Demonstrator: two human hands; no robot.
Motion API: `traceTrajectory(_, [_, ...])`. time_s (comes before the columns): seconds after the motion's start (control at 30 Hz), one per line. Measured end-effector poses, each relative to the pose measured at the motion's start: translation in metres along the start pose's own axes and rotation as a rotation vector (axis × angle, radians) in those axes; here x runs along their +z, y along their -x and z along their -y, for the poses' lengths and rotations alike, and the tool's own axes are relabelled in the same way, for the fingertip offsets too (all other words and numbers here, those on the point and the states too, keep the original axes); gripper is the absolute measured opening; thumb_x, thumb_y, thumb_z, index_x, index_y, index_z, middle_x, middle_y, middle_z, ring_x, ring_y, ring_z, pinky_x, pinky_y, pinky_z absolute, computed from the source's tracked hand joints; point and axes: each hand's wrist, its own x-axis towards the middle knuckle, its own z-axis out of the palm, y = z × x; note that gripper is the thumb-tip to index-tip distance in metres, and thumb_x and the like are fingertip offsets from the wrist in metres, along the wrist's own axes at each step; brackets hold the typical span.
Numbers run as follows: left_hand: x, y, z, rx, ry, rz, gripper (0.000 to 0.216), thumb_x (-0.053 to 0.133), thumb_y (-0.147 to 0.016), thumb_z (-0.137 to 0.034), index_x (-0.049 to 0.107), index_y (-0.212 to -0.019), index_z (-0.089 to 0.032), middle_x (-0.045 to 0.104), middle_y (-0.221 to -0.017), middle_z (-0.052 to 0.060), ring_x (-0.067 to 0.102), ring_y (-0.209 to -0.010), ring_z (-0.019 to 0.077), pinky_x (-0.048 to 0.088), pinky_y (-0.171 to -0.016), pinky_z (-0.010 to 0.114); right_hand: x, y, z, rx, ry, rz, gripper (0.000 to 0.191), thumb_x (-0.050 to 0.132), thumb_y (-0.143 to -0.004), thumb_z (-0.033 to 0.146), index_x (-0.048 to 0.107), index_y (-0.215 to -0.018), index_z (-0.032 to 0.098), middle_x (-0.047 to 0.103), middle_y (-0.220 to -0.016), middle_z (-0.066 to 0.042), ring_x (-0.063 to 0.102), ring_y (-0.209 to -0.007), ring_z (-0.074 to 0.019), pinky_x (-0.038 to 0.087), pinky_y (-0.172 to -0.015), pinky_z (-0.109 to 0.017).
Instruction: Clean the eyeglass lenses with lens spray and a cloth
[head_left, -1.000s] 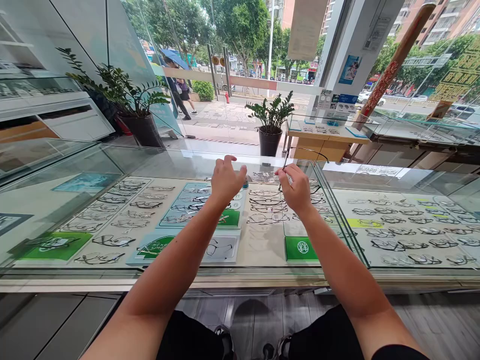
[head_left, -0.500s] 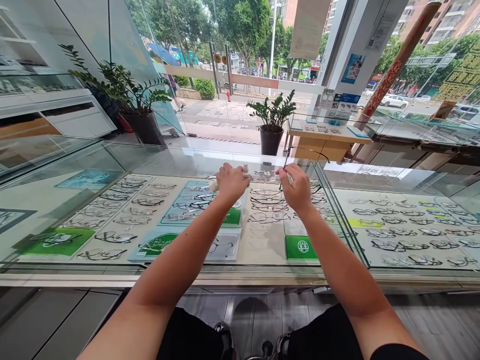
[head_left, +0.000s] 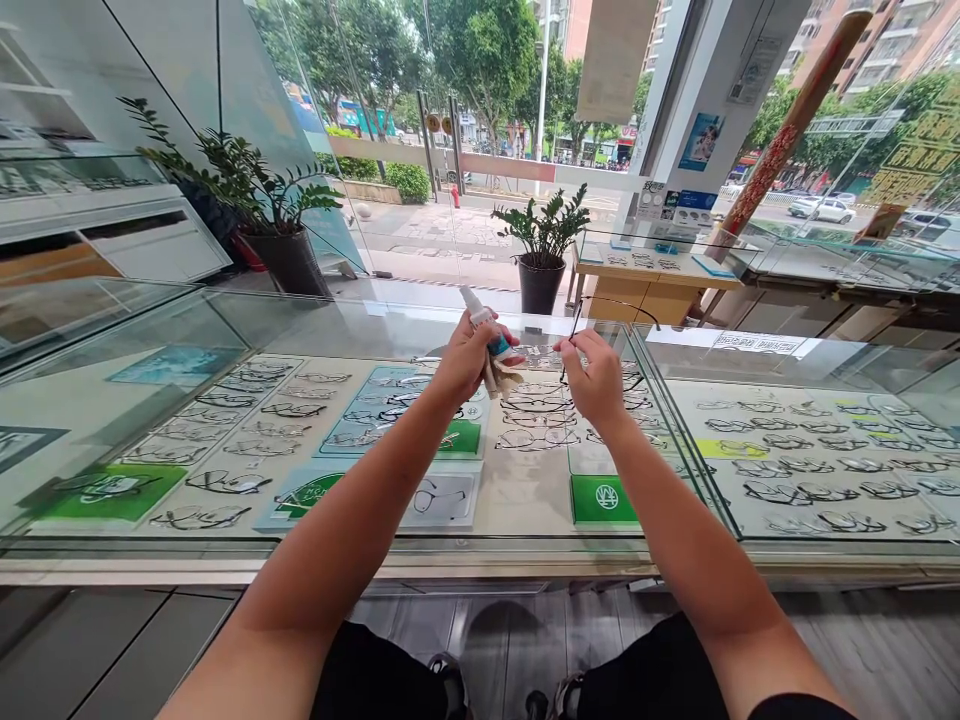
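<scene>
My left hand is wrapped round a small white spray bottle with a teal label. The bottle leans with its nozzle end up and to the left. A crumpled beige cloth hangs under the bottle from the same hand. To the right, my right hand pinches a dark, thin-framed pair of glasses by a part near its side. The glasses stand out above the fingers, beyond the hand. Both hands are over the glass display counter, with rows of eyeglasses under its top.
A green card lies inside the case among the frames. Another glass case adjoins on the right. Beyond the counter stand a potted plant and a wooden table; a larger plant is at the left.
The spray bottle went from upright to tilted, with my left fingers now round it. The cloth swung from the left of that hand to below the bottle. My right hand stayed nearly still.
</scene>
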Motion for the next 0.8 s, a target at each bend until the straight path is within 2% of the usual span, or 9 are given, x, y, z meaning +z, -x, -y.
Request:
traceTrajectory(0.13, [0.006, 0.010, -0.010, -0.104, 0.118, 0.061, 0.056, 0.085, -0.064, -0.023, 0.055, -0.111, -0.026, 0.064, -0.090, -0.004, 0.070, -0.084, 0.0169, 0.060, -0.059, 0.025, 0.000, 0.000, 0.001, 0.018, -0.054, 0.003, 0.032, 0.053, -0.110, 0.035, 0.077, -0.091, 0.025, 0.079, -0.096, -0.006, 0.072, -0.094, -0.0253, 0.056, -0.087, -0.040])
traceTrajectory(0.23, [0.007, 0.014, -0.015, -0.153, 0.131, 0.130, 0.045, 0.078, -0.058, -0.019, 0.056, -0.097, -0.024, 0.057, -0.085, -0.003, 0.063, -0.077, 0.0151, 0.054, -0.053, 0.023, 0.000, 0.000, 0.003, 0.030, -0.124, 0.017, 0.033, 0.054, -0.109, 0.035, 0.078, -0.088, 0.025, 0.078, -0.093, -0.006, 0.071, -0.093, -0.0248, 0.056, -0.087, -0.040])
traceTrajectory(0.3, [0.007, 0.016, -0.017, -0.173, 0.121, 0.181, 0.036, 0.075, -0.059, -0.022, 0.053, -0.087, -0.023, 0.052, -0.080, -0.002, 0.059, -0.073, 0.0153, 0.049, -0.050, 0.024, -0.001, -0.001, 0.004, 0.044, -0.180, 0.040, 0.033, 0.055, -0.108, 0.036, 0.078, -0.087, 0.024, 0.077, -0.091, -0.005, 0.070, -0.092, -0.0247, 0.056, -0.089, -0.041])
traceTrajectory(0.4, [0.008, 0.018, -0.022, -0.163, 0.057, 0.216, 0.035, 0.074, -0.073, -0.049, 0.049, -0.078, -0.024, 0.047, -0.075, 0.001, 0.054, -0.069, 0.0178, 0.045, -0.048, 0.028, -0.002, -0.001, 0.006, 0.093, -0.266, 0.096, 0.032, 0.056, -0.107, 0.037, 0.080, -0.088, 0.024, 0.075, -0.090, -0.004, 0.068, -0.092, -0.0241, 0.056, -0.091, -0.041])
traceTrajectory(0.47, [0.008, 0.020, -0.025, -0.142, -0.023, 0.203, 0.058, 0.059, -0.083, -0.082, 0.045, -0.074, -0.026, 0.042, -0.071, 0.002, 0.051, -0.065, 0.0193, 0.042, -0.045, 0.031, -0.002, -0.002, 0.006, 0.128, -0.317, 0.135, 0.032, 0.058, -0.106, 0.038, 0.081, -0.089, 0.025, 0.075, -0.090, -0.004, 0.066, -0.091, -0.0235, 0.055, -0.092, -0.042])
traceTrajectory(0.5, [0.008, 0.020, -0.027, -0.133, -0.060, 0.197, 0.071, 0.047, -0.083, -0.097, 0.043, -0.072, -0.027, 0.040, -0.069, 0.001, 0.049, -0.063, 0.0195, 0.040, -0.044, 0.032, -0.003, -0.002, 0.006, 0.140, -0.342, 0.155, 0.033, 0.058, -0.106, 0.039, 0.081, -0.088, 0.025, 0.075, -0.090, -0.004, 0.066, -0.091, -0.0234, 0.055, -0.092, -0.042])
traceTrajectory(0.57, [0.008, 0.020, -0.029, -0.131, -0.100, 0.198, 0.087, 0.028, -0.076, -0.115, 0.040, -0.069, -0.029, 0.038, -0.065, 0.001, 0.047, -0.058, 0.0192, 0.038, -0.041, 0.033, -0.003, -0.003, 0.006, 0.157, -0.391, 0.199, 0.034, 0.060, -0.106, 0.043, 0.082, -0.087, 0.025, 0.076, -0.091, -0.004, 0.066, -0.093, -0.0236, 0.054, -0.093, -0.043])
traceTrajectory(0.67, [0.008, 0.018, -0.029, -0.154, -0.086, 0.218, 0.095, 0.022, -0.071, -0.121, 0.041, -0.063, -0.029, 0.038, -0.059, 0.002, 0.045, -0.054, 0.0188, 0.035, -0.038, 0.033, -0.005, -0.004, 0.006, 0.182, -0.456, 0.273, 0.037, 0.063, -0.105, 0.049, 0.083, -0.086, 0.025, 0.079, -0.093, -0.004, 0.067, -0.096, -0.0244, 0.054, -0.096, -0.044])
traceTrajectory(0.8, [0.008, 0.017, -0.020, -0.136, -0.162, 0.234, 0.095, 0.028, -0.078, -0.117, 0.048, -0.058, -0.027, 0.044, -0.055, 0.004, 0.047, -0.048, 0.0176, 0.032, -0.036, 0.032, -0.005, -0.004, 0.009, 0.211, -0.542, 0.354, 0.035, 0.065, -0.104, 0.048, 0.085, -0.087, 0.025, 0.081, -0.094, -0.004, 0.068, -0.096, -0.0244, 0.052, -0.100, -0.045])
